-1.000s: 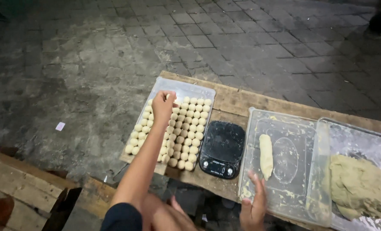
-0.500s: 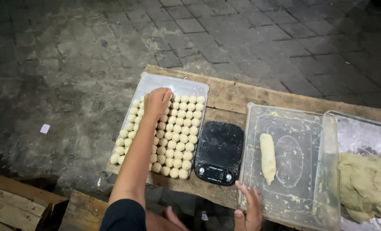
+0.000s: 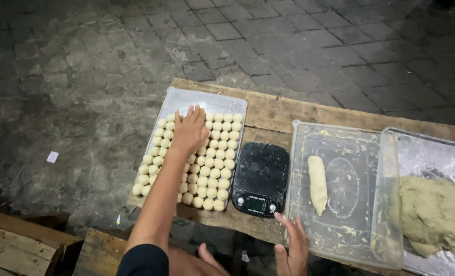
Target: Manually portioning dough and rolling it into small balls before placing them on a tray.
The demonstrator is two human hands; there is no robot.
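Note:
My left hand point(image 3: 189, 130) reaches out over a clear plastic tray point(image 3: 213, 98) filled with rows of small pale dough balls point(image 3: 218, 166); its fingers lie on the balls near the tray's far end. My right hand point(image 3: 292, 247) rests with fingers spread on the near edge of a clear plastic lid point(image 3: 358, 153), on which a short dough log point(image 3: 317, 184) lies. A black kitchen scale point(image 3: 260, 179) stands between tray and lid.
A clear tub point(image 3: 432, 153) at the right holds a large dough lump point(image 3: 434, 212). Everything sits on a wooden plank table point(image 3: 273, 110). Paved ground lies beyond; wooden planks point(image 3: 17, 245) lie at the lower left.
The camera has shifted, so the table sits further right in view. My left hand stays on the dough balls at the tray's far end. My right hand stays at the lid's near edge.

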